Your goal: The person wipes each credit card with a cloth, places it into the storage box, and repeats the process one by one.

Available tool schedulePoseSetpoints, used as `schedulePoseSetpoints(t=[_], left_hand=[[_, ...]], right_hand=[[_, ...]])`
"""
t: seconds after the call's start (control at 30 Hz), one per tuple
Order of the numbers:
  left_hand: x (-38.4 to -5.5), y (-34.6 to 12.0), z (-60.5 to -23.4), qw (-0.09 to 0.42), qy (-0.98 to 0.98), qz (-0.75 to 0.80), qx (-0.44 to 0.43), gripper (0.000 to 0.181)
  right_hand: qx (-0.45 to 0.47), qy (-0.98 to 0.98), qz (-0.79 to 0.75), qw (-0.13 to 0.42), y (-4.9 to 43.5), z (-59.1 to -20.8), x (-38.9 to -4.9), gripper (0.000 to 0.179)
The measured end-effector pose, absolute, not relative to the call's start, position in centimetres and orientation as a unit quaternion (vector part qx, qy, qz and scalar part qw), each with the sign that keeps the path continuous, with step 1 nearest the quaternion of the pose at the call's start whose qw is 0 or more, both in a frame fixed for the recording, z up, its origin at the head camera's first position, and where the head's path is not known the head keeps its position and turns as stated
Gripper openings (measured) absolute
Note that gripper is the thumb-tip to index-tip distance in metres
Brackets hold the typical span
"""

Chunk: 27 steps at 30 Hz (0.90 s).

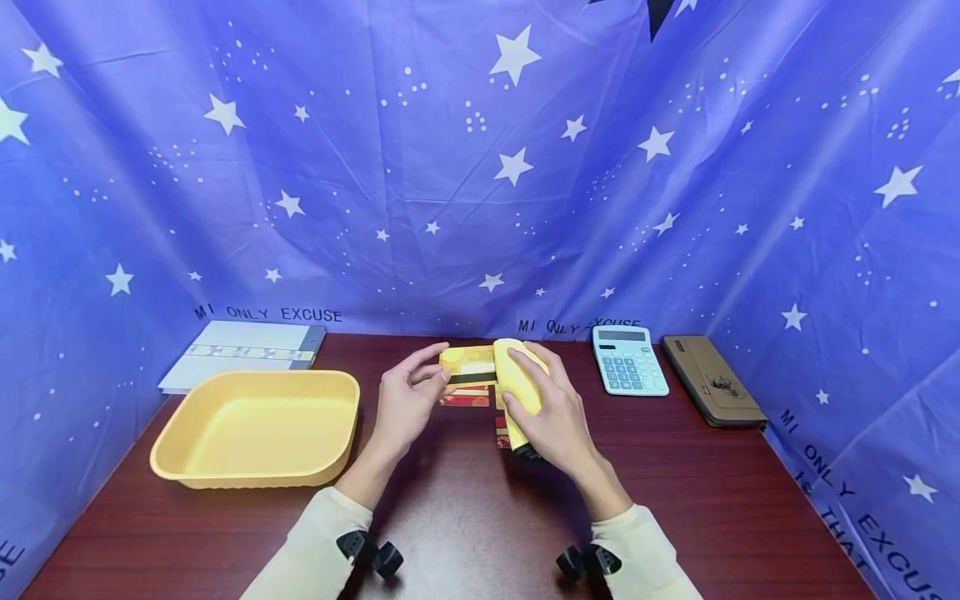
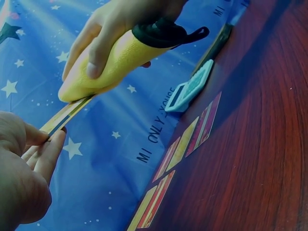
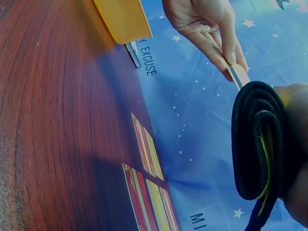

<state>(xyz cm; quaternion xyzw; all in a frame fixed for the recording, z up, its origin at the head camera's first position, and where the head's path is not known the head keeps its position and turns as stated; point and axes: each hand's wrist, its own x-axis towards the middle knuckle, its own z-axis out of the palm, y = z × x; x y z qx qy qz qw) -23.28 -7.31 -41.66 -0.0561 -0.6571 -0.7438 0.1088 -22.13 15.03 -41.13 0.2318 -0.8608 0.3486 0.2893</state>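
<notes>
My left hand [image 1: 403, 402] pinches the end of a yellow bank card [image 1: 469, 360] with a black magnetic stripe, thumb on one face and fingers on the other. In my right hand [image 1: 561, 418] is a folded, rolled yellow cloth [image 1: 519, 381] with a black side. The left wrist view shows the far part of the card tucked against the cloth [image 2: 113, 72], raised over the table. A black loop hangs from the cloth roll [image 3: 250, 139] in the right wrist view. Below the hands, red and yellow cards [image 1: 467, 400] lie on the table in rows.
A yellow plastic basin [image 1: 255, 482] stands at the left, in front of a white notebook [image 1: 225, 342]. At the back right lie a light blue calculator [image 1: 632, 362] and a brown wallet [image 1: 708, 379]. A blue star-patterned curtain [image 1: 450, 167] encloses the dark red wooden table [image 1: 465, 517].
</notes>
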Motion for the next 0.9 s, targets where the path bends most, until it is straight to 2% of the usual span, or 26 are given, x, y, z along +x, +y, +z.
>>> schedulePoseSetpoints(t=[0.7, 0.9], left_hand=[[-23.1, -6.6, -41.9, 0.085, -0.641, -0.758, -0.09, 0.042], [-23.0, -6.5, -42.0, 0.082, -0.634, -0.763, -0.094, 0.042]], right_hand=[[0.27, -0.85, 0.337, 0.301, 12.2, -41.6, -21.5, 0.063], [0.27, -0.856, 0.331, 0.289, 11.4, -41.6, -21.2, 0.061]])
